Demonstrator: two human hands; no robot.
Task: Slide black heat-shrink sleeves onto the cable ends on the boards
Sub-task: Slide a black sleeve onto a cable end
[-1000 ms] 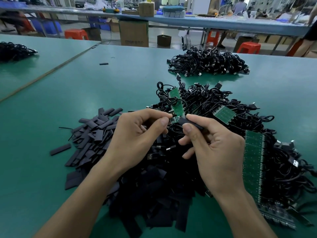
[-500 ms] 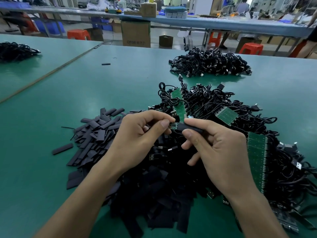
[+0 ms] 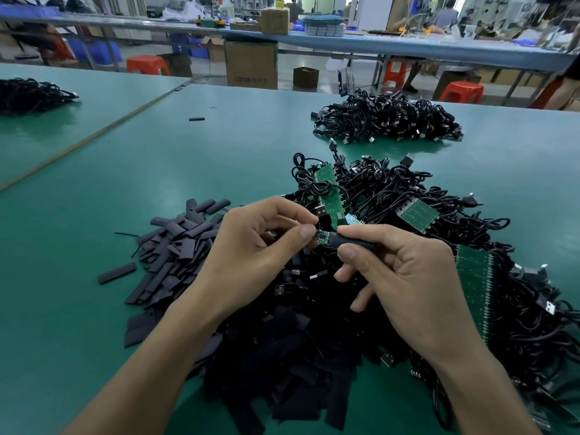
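While the left hand (image 3: 260,246) pinches a small board (image 3: 322,238), the right hand (image 3: 405,277) grips a sleeve (image 3: 351,241) touching its end.

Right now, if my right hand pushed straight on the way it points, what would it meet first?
Probably the small green board pinched by the left hand; the sleeve in the right hand seems to touch it.

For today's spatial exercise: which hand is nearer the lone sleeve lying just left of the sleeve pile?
Left. The left hand is right of the sleeve; the right hand is farther right.
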